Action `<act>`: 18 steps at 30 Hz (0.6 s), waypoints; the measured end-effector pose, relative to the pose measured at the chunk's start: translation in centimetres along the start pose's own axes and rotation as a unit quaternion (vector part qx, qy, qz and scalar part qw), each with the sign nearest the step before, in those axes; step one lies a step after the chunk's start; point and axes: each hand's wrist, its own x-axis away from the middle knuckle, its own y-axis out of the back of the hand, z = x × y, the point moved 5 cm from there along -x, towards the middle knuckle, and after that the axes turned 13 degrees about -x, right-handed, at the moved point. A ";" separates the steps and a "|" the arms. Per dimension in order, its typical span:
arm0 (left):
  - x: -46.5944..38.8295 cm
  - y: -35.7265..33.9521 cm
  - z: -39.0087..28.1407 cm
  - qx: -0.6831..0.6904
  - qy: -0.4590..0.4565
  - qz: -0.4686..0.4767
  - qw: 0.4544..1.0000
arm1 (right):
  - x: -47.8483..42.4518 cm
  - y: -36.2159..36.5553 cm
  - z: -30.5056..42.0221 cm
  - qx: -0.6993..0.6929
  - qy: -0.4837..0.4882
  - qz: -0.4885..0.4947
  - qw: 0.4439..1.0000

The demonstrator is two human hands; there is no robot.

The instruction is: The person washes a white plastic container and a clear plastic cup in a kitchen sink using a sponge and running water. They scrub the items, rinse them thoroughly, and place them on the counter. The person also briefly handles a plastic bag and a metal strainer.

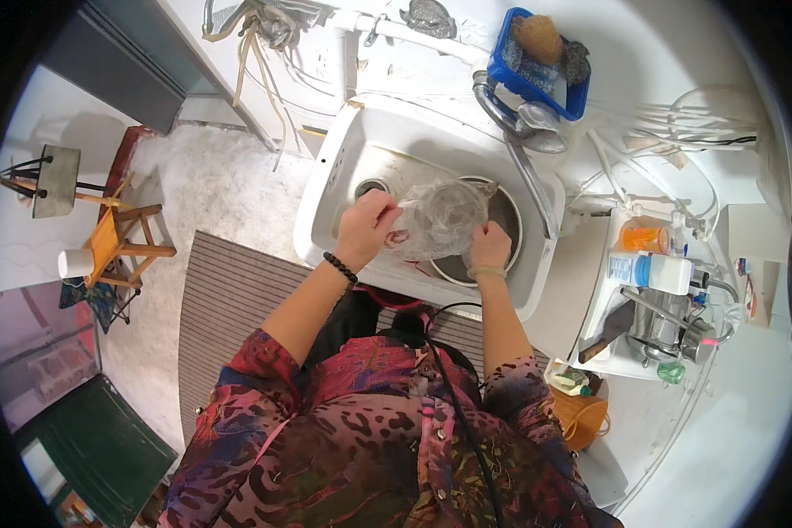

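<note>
Between my hands a clear plastic bag [445,214] is stretched out over a white sink [350,145]. My left hand [367,221] pinches the bag's left end near the drain [372,188], and my right hand [490,244] grips its right side. A small patch with red marks shows on the bag near my left fingers. Under the bag and my right hand, a round metal bowl [509,218] rests in the sink, partly hidden.
A chrome faucet [531,185] reaches over the sink's right side. Behind it hangs a blue plastic basket [574,99] with scrubbers. On the right, a white shelf [591,330] holds bottles, a cleaver [610,327] and metal pots. A wooden folding chair [145,249] stands at left.
</note>
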 end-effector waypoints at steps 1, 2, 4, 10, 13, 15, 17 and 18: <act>0.1 -0.1 0.6 0.071 0.032 -0.002 0.997 | 0.1 0.0 0.1 -0.001 0.002 0.002 1.000; 0.2 -0.2 1.3 0.141 0.063 -0.004 0.988 | 0.4 0.2 0.2 -0.002 0.005 0.004 1.000; -0.1 -0.6 3.3 0.302 0.165 -0.012 0.939 | 0.7 0.1 0.1 0.000 0.013 0.008 1.000; -1.1 2.5 -0.1 -0.077 0.052 -0.079 0.992 | 1.3 -0.3 0.2 -0.003 0.025 0.017 1.000; -0.1 1.5 -4.3 -0.165 -0.117 -0.085 0.976 | 1.3 -0.6 0.7 -0.009 0.035 0.020 0.999; 0.6 -1.7 -3.3 -0.182 -0.078 0.055 0.979 | 1.5 -0.6 1.2 -0.019 0.035 0.016 0.999; 0.3 -4.1 -0.5 -0.262 -0.069 0.101 0.957 | 1.7 -0.4 1.9 -0.016 0.042 0.024 0.999; 0.1 -4.5 0.2 -0.279 -0.040 0.122 0.952 | 1.9 -0.4 2.0 -0.015 0.042 0.029 0.999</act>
